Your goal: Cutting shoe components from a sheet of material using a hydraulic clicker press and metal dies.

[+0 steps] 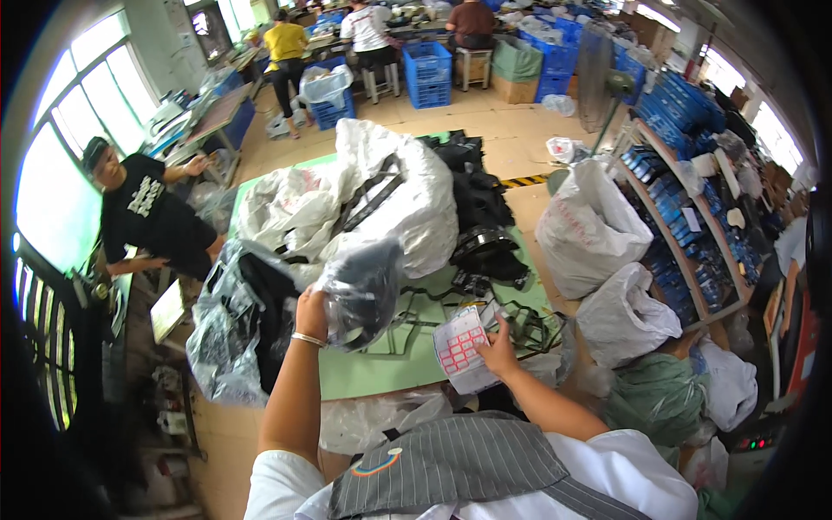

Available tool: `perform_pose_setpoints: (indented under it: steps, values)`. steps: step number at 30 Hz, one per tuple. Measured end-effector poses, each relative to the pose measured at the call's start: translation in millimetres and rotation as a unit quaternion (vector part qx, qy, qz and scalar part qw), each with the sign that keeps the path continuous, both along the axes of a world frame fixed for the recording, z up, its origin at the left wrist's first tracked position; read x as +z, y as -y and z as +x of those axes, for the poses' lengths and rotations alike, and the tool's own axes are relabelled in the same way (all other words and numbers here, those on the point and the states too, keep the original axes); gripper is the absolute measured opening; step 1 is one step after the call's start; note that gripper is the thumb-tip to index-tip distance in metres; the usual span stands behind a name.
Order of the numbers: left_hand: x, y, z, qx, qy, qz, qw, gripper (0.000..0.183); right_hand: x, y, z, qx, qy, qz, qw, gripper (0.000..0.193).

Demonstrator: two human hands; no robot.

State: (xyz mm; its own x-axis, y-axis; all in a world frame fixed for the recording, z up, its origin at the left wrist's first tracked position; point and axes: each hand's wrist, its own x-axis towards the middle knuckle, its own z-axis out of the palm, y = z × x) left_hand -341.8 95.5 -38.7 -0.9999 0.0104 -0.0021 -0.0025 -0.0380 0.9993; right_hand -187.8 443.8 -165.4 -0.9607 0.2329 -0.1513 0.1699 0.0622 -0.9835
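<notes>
Head view: the left hand point(313, 315) grips a plastic-wrapped dark item point(366, 290) above the green table point(407, 371). The right hand point(497, 349), positioned apart from the left, clamps a sheet of red-printed labels point(461, 348) above the table's near side. A large white sack point(422, 217) lies beyond the wrapped item.

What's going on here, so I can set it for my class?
A person works over a green table. The left hand holds a clear bag with something dark inside; the right hand holds a sheet printed with red boxes. White sacks and black pieces lie on the table's far part. Someone in black is off to the left.
</notes>
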Motion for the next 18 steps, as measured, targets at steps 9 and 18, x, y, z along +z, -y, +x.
perform_pose_setpoints:
  steps: [9, 18]
  values:
    - [24, 61, 84, 0.052, 0.109, 0.483, 0.867, 0.035, -6, 43, -38, 0.132, -0.002, -0.017, 0.991, 0.084]
    - [9, 106, 151, 0.145, -0.006, 0.444, 0.884, 0.040, -15, 53, -59, 0.114, -0.043, 0.006, 0.993, 0.081]
